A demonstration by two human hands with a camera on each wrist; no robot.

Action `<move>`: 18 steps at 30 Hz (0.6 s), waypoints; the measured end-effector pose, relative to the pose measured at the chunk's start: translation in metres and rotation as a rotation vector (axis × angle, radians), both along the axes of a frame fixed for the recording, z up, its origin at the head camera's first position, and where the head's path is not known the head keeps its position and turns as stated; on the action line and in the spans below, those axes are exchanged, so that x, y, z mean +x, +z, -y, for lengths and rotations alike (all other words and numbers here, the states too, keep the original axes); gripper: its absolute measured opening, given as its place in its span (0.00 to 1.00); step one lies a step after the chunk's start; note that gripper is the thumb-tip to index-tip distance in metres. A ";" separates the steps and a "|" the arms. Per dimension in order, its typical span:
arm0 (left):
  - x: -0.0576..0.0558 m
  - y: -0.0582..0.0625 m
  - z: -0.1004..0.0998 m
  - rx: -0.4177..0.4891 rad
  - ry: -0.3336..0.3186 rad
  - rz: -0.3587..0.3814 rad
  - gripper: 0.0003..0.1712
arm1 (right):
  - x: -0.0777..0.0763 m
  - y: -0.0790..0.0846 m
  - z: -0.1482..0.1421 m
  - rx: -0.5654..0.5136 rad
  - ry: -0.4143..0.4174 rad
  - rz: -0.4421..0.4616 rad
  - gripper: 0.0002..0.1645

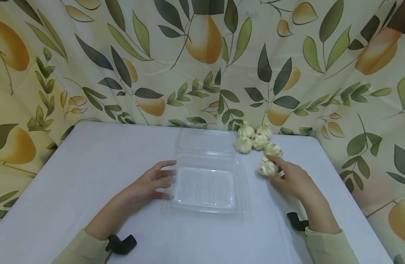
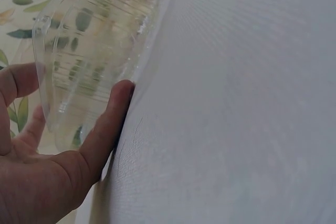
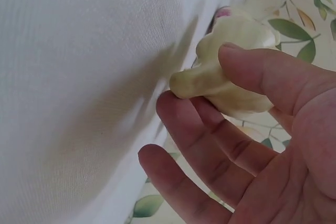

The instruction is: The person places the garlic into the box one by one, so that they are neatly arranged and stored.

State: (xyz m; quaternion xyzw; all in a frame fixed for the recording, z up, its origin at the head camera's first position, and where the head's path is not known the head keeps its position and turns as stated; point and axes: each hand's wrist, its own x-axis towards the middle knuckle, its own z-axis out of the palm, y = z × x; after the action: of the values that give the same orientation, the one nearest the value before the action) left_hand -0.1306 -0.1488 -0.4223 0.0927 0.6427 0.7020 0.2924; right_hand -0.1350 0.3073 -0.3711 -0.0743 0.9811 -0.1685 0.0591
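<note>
While the spread left hand (image 1: pixel 152 183) touches a clear plastic box (image 1: pixel 205 187), the right hand's (image 1: pixel 294 178) fingertips pinch a whitish garlic bulb (image 1: pixel 267 169).

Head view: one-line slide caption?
Left hand at an open plastic box; right hand holds a garlic bulb near more bulbs.

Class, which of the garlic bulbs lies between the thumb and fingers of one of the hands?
The garlic bulb lowest in the head view, within the right hand; the other bulbs lie farther back, beyond it.
</note>
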 end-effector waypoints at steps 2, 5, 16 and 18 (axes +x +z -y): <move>0.000 0.001 0.000 0.000 -0.004 0.002 0.40 | 0.000 0.000 0.000 -0.006 0.000 0.007 0.43; 0.001 0.002 0.000 -0.003 -0.001 0.004 0.40 | 0.000 0.000 0.001 -0.017 0.003 0.012 0.44; 0.000 0.000 -0.002 0.014 -0.003 -0.003 0.39 | 0.001 0.004 -0.002 -0.033 -0.025 -0.020 0.43; 0.001 -0.002 -0.002 0.009 0.004 0.006 0.40 | 0.002 0.004 -0.002 -0.044 -0.032 -0.022 0.42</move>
State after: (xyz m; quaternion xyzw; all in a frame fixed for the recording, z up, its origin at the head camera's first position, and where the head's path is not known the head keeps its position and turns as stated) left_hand -0.1291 -0.1469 -0.4241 0.0907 0.6390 0.7057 0.2923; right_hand -0.1329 0.3091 -0.3676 -0.0616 0.9788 -0.1903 0.0439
